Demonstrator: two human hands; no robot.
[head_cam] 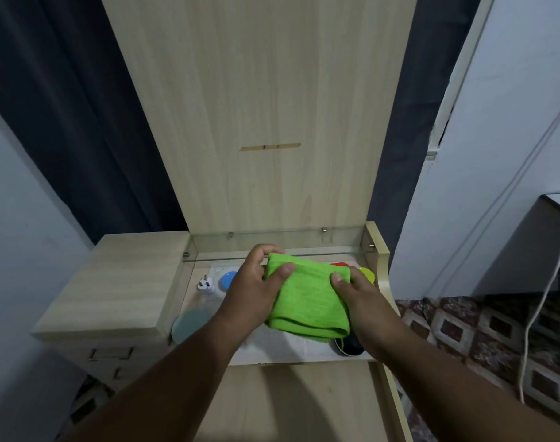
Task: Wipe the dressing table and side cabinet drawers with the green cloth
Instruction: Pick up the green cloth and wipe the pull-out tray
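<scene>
A folded green cloth (307, 298) hangs in the air above the dressing table's shelf (272, 352). My left hand (256, 285) grips its left edge, thumb on top and fingers curled behind the upper corner. My right hand (360, 293) pinches its right edge with the thumb on the front. The light-wood dressing table has a tall back panel (265, 106) and a glass ledge (272, 250). The side cabinet (119, 282) stands to the left, its drawers (111, 354) with handles showing below the top.
On the shelf lie a white plug (206, 285), a blue lid (228, 279), a pale round dish (189, 323), a dark round item (352, 346) and red and yellow things behind the cloth. Dark curtains hang behind. A white cable (540, 314) hangs at right over patterned floor.
</scene>
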